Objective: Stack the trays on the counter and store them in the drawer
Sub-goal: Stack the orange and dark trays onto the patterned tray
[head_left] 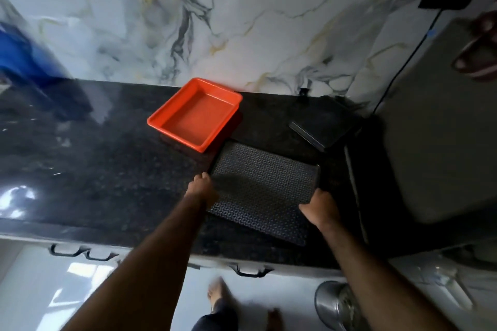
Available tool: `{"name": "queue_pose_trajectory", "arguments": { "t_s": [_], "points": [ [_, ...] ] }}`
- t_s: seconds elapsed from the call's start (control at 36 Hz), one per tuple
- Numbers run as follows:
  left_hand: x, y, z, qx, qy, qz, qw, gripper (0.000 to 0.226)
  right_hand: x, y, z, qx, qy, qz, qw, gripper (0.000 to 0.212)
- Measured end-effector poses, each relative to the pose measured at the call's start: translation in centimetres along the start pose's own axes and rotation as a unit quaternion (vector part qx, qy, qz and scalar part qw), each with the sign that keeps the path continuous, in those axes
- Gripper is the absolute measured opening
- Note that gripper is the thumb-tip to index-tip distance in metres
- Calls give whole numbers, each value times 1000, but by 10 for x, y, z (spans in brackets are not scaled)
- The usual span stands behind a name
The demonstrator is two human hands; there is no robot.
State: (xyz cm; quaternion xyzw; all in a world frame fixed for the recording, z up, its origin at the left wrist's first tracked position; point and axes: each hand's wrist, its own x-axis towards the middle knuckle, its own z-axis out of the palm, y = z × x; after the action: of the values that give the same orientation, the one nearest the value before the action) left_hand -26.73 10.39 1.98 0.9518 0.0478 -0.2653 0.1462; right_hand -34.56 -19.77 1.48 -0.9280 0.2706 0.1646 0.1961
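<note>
Orange tray (195, 113) crowds the far-left corner; the counter (94, 156) lies open leftward.

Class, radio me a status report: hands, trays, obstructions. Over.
Left hand and right hand gripping patterned tray by its sides. Orange tray unstacked, just behind. Dark tray right rear. Nothing in the way.

Veined marble wall (242, 21), glossy dark counter (94, 169), perhaps pale floor (161, 303).

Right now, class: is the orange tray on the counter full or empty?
Empty. The orange tray sits open side up, and its bare floor shows from wall to wall, with nothing lying in it.
</note>
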Motion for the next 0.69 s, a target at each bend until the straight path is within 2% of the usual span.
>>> {"name": "queue_pose_trajectory", "arguments": {
  "t_s": [0.08,0.22,0.33,0.47,0.53,0.58,0.64,0.69],
  "points": [
    [-2,-23,10,-39,41,-1,998,39,0,4,5,-27,4,8,1000,47],
    [-14,-47,16,-48,95,23,994,26,3,11,4,-61,19,-36,997,49],
    [-28,-58,15,-61,26,-4,998,22,3,16,-7,-106,-2,-33,994,33],
    [-36,-61,8,-43,-38,-1,998,21,3,13,-13,-152,-64,-12,986,33],
    [-35,-58,-2,-51,-45,-8,998,26,3,3,-16,-146,-55,22,988,41],
    [-30,-58,-15,-89,-20,-29,995,38,5,-11,-19,-137,-17,46,989,63],
    [-17,-61,-26,-140,31,-52,988,36,11,-31,-22,-143,24,7,989,78],
    [-1,-64,-38,-192,61,-72,977,33,22,-58,-23,-127,19,-59,990,83]
  ]
}}
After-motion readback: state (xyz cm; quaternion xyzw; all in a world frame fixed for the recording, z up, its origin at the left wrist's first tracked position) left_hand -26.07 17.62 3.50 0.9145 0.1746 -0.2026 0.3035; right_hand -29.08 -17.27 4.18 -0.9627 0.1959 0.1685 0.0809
